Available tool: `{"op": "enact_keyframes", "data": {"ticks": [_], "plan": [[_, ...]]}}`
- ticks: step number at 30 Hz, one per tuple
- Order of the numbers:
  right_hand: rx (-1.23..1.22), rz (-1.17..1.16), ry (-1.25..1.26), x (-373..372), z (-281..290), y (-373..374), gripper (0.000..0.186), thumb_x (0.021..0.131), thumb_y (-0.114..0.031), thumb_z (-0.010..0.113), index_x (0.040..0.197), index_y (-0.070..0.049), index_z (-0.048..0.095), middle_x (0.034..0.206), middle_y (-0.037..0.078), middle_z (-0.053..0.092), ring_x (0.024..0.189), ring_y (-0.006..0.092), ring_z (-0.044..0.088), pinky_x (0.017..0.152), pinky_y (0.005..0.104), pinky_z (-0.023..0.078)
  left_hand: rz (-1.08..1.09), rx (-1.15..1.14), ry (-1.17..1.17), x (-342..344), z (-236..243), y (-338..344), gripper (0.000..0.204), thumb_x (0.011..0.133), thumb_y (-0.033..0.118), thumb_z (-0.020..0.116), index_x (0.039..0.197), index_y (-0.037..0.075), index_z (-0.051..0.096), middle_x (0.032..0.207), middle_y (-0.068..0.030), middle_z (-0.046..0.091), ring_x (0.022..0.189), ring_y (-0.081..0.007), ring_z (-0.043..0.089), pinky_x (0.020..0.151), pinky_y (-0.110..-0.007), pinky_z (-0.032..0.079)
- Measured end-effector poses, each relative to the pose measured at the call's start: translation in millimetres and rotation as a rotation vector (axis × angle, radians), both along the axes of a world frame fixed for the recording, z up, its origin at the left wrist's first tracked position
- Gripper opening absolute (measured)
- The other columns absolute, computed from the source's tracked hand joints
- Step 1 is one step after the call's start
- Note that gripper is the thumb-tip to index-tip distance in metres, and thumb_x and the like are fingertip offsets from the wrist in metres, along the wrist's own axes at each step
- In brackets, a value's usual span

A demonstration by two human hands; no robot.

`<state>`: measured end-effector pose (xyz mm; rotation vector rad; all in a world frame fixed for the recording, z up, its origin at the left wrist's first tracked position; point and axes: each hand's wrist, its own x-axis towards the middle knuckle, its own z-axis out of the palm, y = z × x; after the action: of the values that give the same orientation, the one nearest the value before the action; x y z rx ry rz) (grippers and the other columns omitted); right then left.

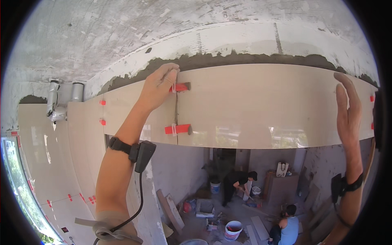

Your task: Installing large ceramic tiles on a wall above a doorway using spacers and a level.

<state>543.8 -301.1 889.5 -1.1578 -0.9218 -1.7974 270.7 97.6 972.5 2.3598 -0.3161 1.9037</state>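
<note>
A long, glossy beige wall tile [249, 106] stands upright across the top of the opening. My left hand [160, 83] is at the top of the seam at its left edge, fingers bent and pressed together. Whatever may be between those fingertips is hidden. Just beside them, a red wedge in a clear clip [180, 87] bridges the seam. Lower on the same joint sits a second red wedge [178, 129]. Toward the tile's right end, my right hand [347, 106] has its fingers stretched out against or close to the surface, holding nothing.
Grey mortar [228, 60] shows above the tile, under rough plaster. Silver-wrapped pipes [55, 102] hang at left. Below are a bending person [239, 183], a crouching person [289, 228], a white bucket [233, 231], a mortar tub [205, 208] and leaning boards [169, 210]. Straps and a cable circle my forearms.
</note>
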Motion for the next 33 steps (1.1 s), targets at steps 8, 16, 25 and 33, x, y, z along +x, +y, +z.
{"op": "enact_keyframes", "data": {"ticks": [8,16,25,33], "plan": [[0.126,0.462,-0.523,-103.8,-101.6,179.3,0.027,0.090,-0.013,0.038,0.107,-0.002,0.055,0.105,0.018,0.063,0.100,0.0382,0.058,0.097,0.0538,0.043,0.060,0.109,-0.024,-17.8,4.7,24.2,0.035,0.101,0.027,0.050,0.123,0.003,0.061,0.112,-0.0140,0.069,0.101,-0.0268,0.063,0.091,-0.036,0.048],[0.378,0.307,-0.424,-115.0,-69.0,282.9,0.029,0.081,-0.011,0.042,0.103,-0.004,0.060,0.101,0.014,0.065,0.101,0.0355,0.060,0.101,0.0535,0.039,0.090,0.152,-0.036,-13.2,5.3,17.4,0.029,0.099,0.021,0.046,0.117,0.004,0.063,0.108,-0.0150,0.069,0.106,-0.0337,0.062,0.092,-0.042,0.048],[0.525,0.264,-0.409,-123.9,-92.6,291.1,0.029,0.089,-0.016,0.037,0.104,-0.004,0.059,0.106,0.014,0.065,0.106,0.0365,0.060,0.109,0.0538,0.032,0.071,0.132,0.017,-21.5,8.7,30.0,0.031,0.100,0.015,0.047,0.124,0.001,0.060,0.118,-0.0153,0.068,0.110,-0.0248,0.062,0.095,-0.035,0.047],[0.470,0.146,-0.287,-124.5,-66.5,299.1,0.020,0.088,-0.010,0.040,0.102,-0.003,0.053,0.111,0.014,0.061,0.115,0.0388,0.056,0.115,0.0548,0.023,0.022,0.113,0.033,-17.9,9.2,27.0,0.032,0.100,0.012,0.045,0.125,-0.004,0.057,0.119,-0.0178,0.068,0.113,-0.0242,0.064,0.097,-0.034,0.047]]}}
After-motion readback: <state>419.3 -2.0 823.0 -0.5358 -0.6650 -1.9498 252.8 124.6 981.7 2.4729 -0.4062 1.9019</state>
